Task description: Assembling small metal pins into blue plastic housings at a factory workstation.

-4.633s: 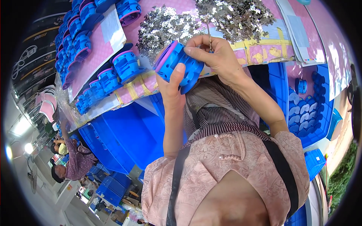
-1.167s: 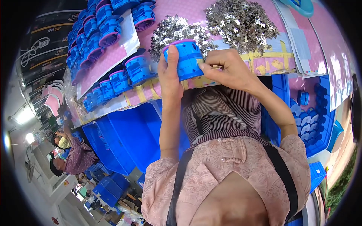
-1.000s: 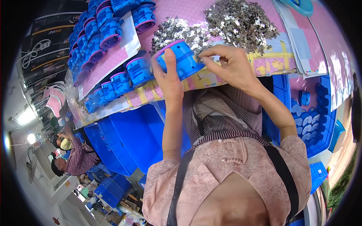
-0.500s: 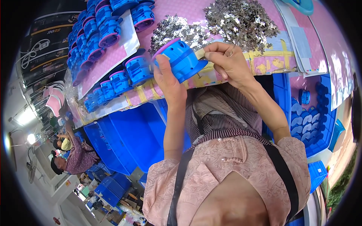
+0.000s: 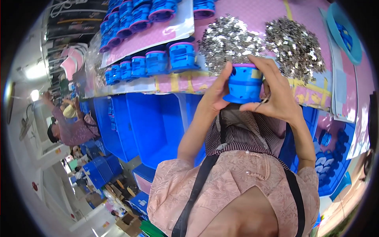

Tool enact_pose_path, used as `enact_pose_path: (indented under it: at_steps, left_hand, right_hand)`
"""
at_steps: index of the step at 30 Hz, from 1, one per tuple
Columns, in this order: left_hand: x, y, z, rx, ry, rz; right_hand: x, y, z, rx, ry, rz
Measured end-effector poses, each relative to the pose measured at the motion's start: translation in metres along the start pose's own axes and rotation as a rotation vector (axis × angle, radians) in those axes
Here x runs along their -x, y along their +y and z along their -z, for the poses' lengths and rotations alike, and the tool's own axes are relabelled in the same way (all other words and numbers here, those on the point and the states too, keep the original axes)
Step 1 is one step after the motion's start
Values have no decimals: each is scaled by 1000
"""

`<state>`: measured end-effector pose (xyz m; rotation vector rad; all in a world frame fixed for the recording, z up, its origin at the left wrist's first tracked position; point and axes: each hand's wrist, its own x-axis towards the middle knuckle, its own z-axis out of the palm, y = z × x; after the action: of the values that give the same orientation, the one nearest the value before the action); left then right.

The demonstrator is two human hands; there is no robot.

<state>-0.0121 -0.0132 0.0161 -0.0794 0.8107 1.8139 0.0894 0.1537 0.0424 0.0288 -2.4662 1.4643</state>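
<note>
Between my two hands is a blue cup-shaped plastic housing [image 5: 244,87] with a pink rim on top and a wider flange at its bottom. My left hand [image 5: 216,91] grips its left side, fingers along the wall. On the other side my right hand [image 5: 279,93] holds it, fingertips by the pink rim and thumb near the flange. A small pale yellow patch [image 5: 256,74] shows on the housing's upper right wall. Just beyond my hands, a heap of small shiny metal clips [image 5: 229,39] lies on the pink-covered table [image 5: 252,10].
A second metal heap [image 5: 296,49] lies to the right. Similar blue housings [image 5: 181,55] stand in a row at the left, with more stacked behind. Blue bins [image 5: 156,130] sit below the table edge; a teal basin [image 5: 357,55] is at far right. Another person [image 5: 77,130] works at left.
The housing has turned from tilted to upright and shifted right, nearer my body. My right hand has gone from pinching a pale yellow piece at its edge to holding its side.
</note>
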Motion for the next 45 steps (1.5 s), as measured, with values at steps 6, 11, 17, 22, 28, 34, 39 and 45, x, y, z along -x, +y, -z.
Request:
enact_pose_path:
  at_steps: [6, 11, 17, 22, 28, 34, 39, 45]
  left_hand:
    - [22, -5, -9, -270, -12, -22]
    - [-1, 15, 55, 140, -99, 87]
    - [5, 3, -9, -100, 14, 50]
    - [-1, -8, 29, -122, -54, -13]
    - [-4, -5, 35, 0, -199, 65]
    - [-5, 0, 27, -125, -182, 46]
    - [-6, 9, 15, -212, -119, 36]
    - [-15, 12, 8, -162, -110, 125]
  right_hand:
    - [9, -7, 18, 134, -61, 79]
    - [2, -28, 55, -312, 376, 91]
    - [-12, -6, 18, 289, -50, 41]
    - [-4, 5, 1, 74, 45, 97]
    - [4, 8, 4, 491, 185, 70]
    - [2, 2, 13, 764, 250, 152]
    - [-1, 9, 23, 918, 291, 296]
    - [-5, 32, 31, 894, 315, 469]
